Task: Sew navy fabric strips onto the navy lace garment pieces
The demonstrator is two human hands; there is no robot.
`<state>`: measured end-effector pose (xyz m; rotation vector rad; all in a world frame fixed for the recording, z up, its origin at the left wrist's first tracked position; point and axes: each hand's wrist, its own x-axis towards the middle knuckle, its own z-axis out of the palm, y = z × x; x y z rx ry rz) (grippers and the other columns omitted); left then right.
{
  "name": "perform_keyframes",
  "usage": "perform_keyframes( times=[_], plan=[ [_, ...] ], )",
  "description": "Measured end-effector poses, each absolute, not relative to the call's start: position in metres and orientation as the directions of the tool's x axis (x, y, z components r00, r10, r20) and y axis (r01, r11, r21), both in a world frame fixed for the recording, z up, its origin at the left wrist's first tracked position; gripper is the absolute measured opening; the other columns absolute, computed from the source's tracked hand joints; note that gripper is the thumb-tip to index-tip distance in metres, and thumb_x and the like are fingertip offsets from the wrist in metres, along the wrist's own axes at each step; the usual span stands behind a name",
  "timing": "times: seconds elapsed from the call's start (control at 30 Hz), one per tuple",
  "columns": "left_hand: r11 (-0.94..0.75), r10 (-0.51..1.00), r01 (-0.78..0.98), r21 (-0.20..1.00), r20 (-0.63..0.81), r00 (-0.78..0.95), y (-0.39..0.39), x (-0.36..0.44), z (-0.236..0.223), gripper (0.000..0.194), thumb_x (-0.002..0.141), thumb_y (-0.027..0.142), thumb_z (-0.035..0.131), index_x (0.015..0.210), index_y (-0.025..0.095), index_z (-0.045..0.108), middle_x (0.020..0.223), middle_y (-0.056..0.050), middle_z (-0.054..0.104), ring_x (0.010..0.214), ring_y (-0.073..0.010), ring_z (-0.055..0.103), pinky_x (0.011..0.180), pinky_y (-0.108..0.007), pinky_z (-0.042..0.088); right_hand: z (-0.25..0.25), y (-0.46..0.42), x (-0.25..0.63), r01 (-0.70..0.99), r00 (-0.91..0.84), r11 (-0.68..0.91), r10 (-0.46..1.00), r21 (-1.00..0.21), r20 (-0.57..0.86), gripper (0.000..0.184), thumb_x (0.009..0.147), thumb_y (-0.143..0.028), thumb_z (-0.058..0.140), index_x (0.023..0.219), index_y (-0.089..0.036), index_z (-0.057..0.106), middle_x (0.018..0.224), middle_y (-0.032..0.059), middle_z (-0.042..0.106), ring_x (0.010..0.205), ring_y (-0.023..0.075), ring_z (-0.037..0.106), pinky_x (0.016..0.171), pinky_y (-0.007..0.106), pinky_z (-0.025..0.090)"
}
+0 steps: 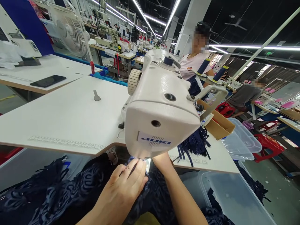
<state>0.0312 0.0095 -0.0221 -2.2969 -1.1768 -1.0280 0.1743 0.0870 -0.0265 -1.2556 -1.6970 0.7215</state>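
Observation:
A white sewing machine point(161, 115) marked JUKI stands right in front of me, its head hiding the needle area. My left hand point(127, 181) is under the front of the head, fingers bent together on dark blue patterned fabric point(152, 193) that hangs from the table edge over my lap. To its right, my right hand point(161, 161) reaches beneath the head; its fingers are hidden behind the machine. A small light glows between the two hands. Navy strips point(194, 143) lie in a bundle on the table, right of the machine.
More patterned fabric point(77, 187) is heaped at lower left. A clear plastic bin point(234, 193) stands at lower right, near a cardboard box point(217, 125) and red stool point(269, 147). A phone point(48, 80) and small grey metal piece point(96, 96) lie leftward. A person point(189, 65) stands beyond.

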Motion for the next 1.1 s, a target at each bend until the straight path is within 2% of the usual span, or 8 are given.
perform_keyframes(
  times=[0.13, 0.27, 0.4, 0.53, 0.63, 0.83, 0.93, 1.1],
  plan=[
    [-0.589, 0.548, 0.807, 0.039, 0.754, 0.363, 0.010, 0.032, -0.027, 0.024, 0.096, 0.022, 0.045, 0.110, 0.016, 0.064, 0.104, -0.002, 0.072, 0.095, -0.0170, 0.064, 0.085, -0.035, 0.034, -0.028, 0.087, 0.175, 0.370, -0.107, 0.321, 0.947, -0.872, 0.303, 0.036, 0.079, -0.014, 0.044, 0.107, -0.015, 0.067, 0.090, 0.0061, 0.074, 0.089, 0.0198, 0.067, 0.079, 0.026, 0.053],
    [-0.586, 0.552, 0.809, 0.038, 0.749, 0.365, 0.010, 0.033, -0.027, 0.024, 0.095, 0.021, 0.047, 0.111, 0.016, 0.064, 0.104, -0.003, 0.072, 0.095, -0.0174, 0.064, 0.085, -0.035, 0.034, -0.030, 0.087, 0.175, 0.406, -0.097, 0.326, 0.944, -0.854, 0.314, 0.033, 0.078, -0.015, 0.045, 0.101, -0.015, 0.069, 0.088, 0.0062, 0.073, 0.094, 0.0203, 0.066, 0.083, 0.026, 0.052],
    [-0.576, 0.546, 0.817, 0.034, 0.760, 0.354, 0.009, 0.034, -0.025, 0.024, 0.095, 0.021, 0.045, 0.110, 0.016, 0.064, 0.103, -0.004, 0.072, 0.093, -0.0177, 0.064, 0.085, -0.035, 0.034, -0.035, 0.087, 0.174, 0.475, -0.076, 0.300, 0.950, -0.827, 0.302, 0.029, 0.078, -0.016, 0.045, 0.095, -0.016, 0.070, 0.086, 0.0060, 0.073, 0.091, 0.0200, 0.066, 0.082, 0.026, 0.053],
    [-0.591, 0.533, 0.807, 0.027, 0.763, 0.365, 0.010, 0.033, -0.026, 0.022, 0.094, 0.021, 0.050, 0.107, 0.013, 0.065, 0.104, -0.005, 0.072, 0.092, -0.0180, 0.064, 0.084, -0.035, 0.035, -0.040, 0.088, 0.175, 0.452, -0.057, 0.323, 0.940, -0.831, 0.335, 0.025, 0.079, -0.017, 0.046, 0.085, -0.016, 0.071, 0.086, 0.0076, 0.073, 0.085, 0.0194, 0.067, 0.079, 0.026, 0.054],
    [-0.595, 0.539, 0.804, 0.029, 0.756, 0.371, 0.010, 0.031, -0.029, 0.023, 0.092, 0.022, 0.053, 0.110, 0.013, 0.064, 0.107, -0.006, 0.072, 0.093, -0.0182, 0.063, 0.085, -0.036, 0.034, -0.040, 0.088, 0.176, 0.428, -0.057, 0.355, 0.928, -0.831, 0.368, 0.025, 0.079, -0.019, 0.049, 0.090, -0.017, 0.071, 0.093, 0.0081, 0.073, 0.090, 0.0196, 0.067, 0.084, 0.027, 0.053],
    [-0.555, 0.564, 0.829, 0.076, 0.767, 0.307, 0.006, 0.031, -0.029, 0.025, 0.095, 0.024, 0.047, 0.110, 0.014, 0.064, 0.108, -0.005, 0.071, 0.094, -0.0187, 0.063, 0.085, -0.036, 0.034, -0.035, 0.088, 0.176, 0.414, -0.045, 0.322, 0.941, -0.851, 0.335, 0.030, 0.080, -0.022, 0.051, 0.105, -0.016, 0.067, 0.107, 0.0105, 0.070, 0.103, 0.0209, 0.064, 0.091, 0.030, 0.050],
    [-0.547, 0.595, 0.832, 0.093, 0.742, 0.308, 0.005, 0.030, -0.028, 0.025, 0.094, 0.024, 0.049, 0.112, 0.015, 0.064, 0.109, -0.006, 0.071, 0.096, -0.0189, 0.064, 0.087, -0.035, 0.034, -0.033, 0.088, 0.176, 0.410, -0.034, 0.319, 0.942, -0.855, 0.335, 0.031, 0.079, -0.022, 0.053, 0.106, -0.018, 0.067, 0.107, 0.0109, 0.070, 0.103, 0.0221, 0.064, 0.092, 0.032, 0.050],
    [-0.542, 0.593, 0.830, 0.133, 0.760, 0.266, 0.006, 0.026, -0.028, 0.027, 0.097, 0.027, 0.043, 0.110, 0.018, 0.065, 0.106, -0.004, 0.072, 0.095, -0.0181, 0.064, 0.088, -0.035, 0.033, -0.032, 0.089, 0.176, 0.394, -0.050, 0.326, 0.941, -0.860, 0.334, 0.033, 0.078, -0.023, 0.054, 0.108, -0.018, 0.067, 0.103, 0.0103, 0.071, 0.101, 0.0228, 0.064, 0.093, 0.036, 0.049]
  ],
)
